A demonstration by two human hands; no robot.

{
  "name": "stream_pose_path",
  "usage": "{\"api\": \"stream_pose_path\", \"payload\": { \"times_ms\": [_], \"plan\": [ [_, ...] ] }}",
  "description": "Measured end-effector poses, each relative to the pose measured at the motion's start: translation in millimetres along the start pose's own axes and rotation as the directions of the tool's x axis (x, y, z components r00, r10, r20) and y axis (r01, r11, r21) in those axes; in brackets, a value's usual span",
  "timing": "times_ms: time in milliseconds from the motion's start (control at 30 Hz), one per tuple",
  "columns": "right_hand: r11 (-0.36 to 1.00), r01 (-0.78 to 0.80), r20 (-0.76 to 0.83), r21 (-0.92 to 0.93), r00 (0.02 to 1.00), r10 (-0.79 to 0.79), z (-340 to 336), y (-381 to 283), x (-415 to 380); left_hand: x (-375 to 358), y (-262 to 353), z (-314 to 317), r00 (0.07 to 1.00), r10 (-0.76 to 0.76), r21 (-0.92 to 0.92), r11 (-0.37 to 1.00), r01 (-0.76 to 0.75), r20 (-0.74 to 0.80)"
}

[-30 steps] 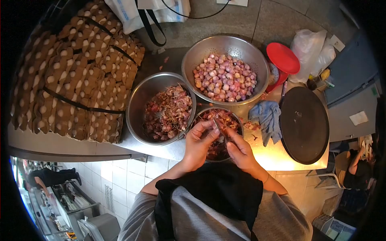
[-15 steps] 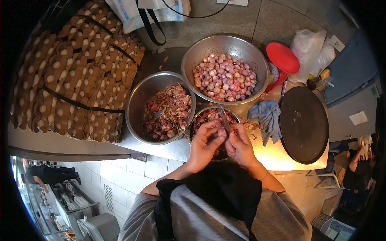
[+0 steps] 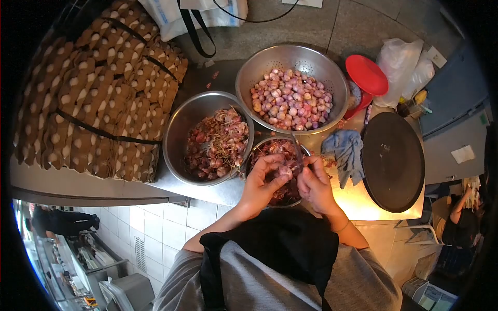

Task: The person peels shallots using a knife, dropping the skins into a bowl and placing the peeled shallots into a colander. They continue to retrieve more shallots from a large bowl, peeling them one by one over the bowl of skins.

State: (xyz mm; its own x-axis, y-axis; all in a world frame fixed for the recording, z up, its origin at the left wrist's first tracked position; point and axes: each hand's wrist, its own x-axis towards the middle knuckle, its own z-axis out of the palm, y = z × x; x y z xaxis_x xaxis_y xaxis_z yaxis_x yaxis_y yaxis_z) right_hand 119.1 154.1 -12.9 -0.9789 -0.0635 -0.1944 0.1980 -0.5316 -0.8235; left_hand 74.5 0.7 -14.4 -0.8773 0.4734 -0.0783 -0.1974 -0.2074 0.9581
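Between the thumb and fingers of my left hand [image 3: 263,184] is a shallot [image 3: 284,171]. My right hand [image 3: 317,185] is closed around a knife [image 3: 297,149], its blade pointing away from me beside the shallot. Both hands are over a smaller metal bowl [image 3: 296,203] holding reddish skins, partly hidden by them. Left of it, a metal bowl [image 3: 168,140] contains unpeeled shallots with dry skins and roots. Behind, a big metal colander [image 3: 332,67] holds many peeled, pinkish shallots.
Stacked egg trays [image 3: 98,98] stand at the left. To the right lie a blue glove [image 3: 342,153] and a round black tray [image 3: 392,163]. A red-lidded container [image 3: 366,75] and plastic bags [image 3: 398,67] are at the back right. Other people are visible at both far edges.
The knife has turned slightly and its tip has shifted right. My right hand has moved a little right, away from the left, and the shallot shows more.
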Motion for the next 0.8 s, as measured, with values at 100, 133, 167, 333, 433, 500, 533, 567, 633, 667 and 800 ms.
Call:
{"api": "stream_pose_path", "payload": {
  "times_ms": [100,133,167,333,433,500,533,567,633,667,800],
  "plan": [
    [0.999,-0.003,-0.007,-0.034,1.0,0.003,-7,-2,3,-4,19,0,0.996,-0.076,-0.126,0.989,0.08,0.04],
    [0.999,-0.012,-0.005,-0.035,1.0,0.011,-8,-2,3,-4,25,1,0.992,-0.128,-0.152,0.98,0.13,0.021],
    [0.999,-0.006,-0.001,-0.05,1.0,0.006,-7,-2,3,-4,28,0,0.984,-0.178,-0.179,0.968,0.176,0.002],
    [0.998,-0.061,0.127,-0.006,0.99,0.061,-1,-4,-8,1,21,-10,0.986,-0.165,-0.37,0.915,0.162,0.023],
    [0.997,-0.054,0.181,-0.049,0.982,0.062,3,-1,-15,3,18,-10,0.992,-0.127,-0.407,0.905,0.122,0.015],
    [0.991,-0.02,0.201,-0.131,0.979,0.046,5,1,-18,4,16,-10,0.996,-0.093,-0.401,0.912,0.089,0.008],
    [0.99,-0.003,0.196,-0.138,0.98,0.031,6,2,-18,4,14,-11,0.997,-0.08,-0.39,0.918,0.076,0.005],
    [0.989,0.013,0.19,-0.145,0.982,0.015,6,3,-19,4,13,-11,0.998,-0.067,-0.379,0.923,0.062,0.001],
    [0.985,0.041,0.171,-0.168,0.985,-0.012,6,3,-20,4,18,-8,0.998,-0.065,-0.383,0.922,0.058,-0.007],
    [0.982,0.052,0.157,-0.183,0.987,-0.023,7,3,-20,4,20,-7,0.998,-0.065,-0.384,0.922,0.056,-0.011],
    [0.936,0.158,0.111,-0.316,0.985,-0.129,10,5,-22,4,20,-5,0.994,-0.069,-0.388,0.921,0.034,-0.079]
  ]
}}
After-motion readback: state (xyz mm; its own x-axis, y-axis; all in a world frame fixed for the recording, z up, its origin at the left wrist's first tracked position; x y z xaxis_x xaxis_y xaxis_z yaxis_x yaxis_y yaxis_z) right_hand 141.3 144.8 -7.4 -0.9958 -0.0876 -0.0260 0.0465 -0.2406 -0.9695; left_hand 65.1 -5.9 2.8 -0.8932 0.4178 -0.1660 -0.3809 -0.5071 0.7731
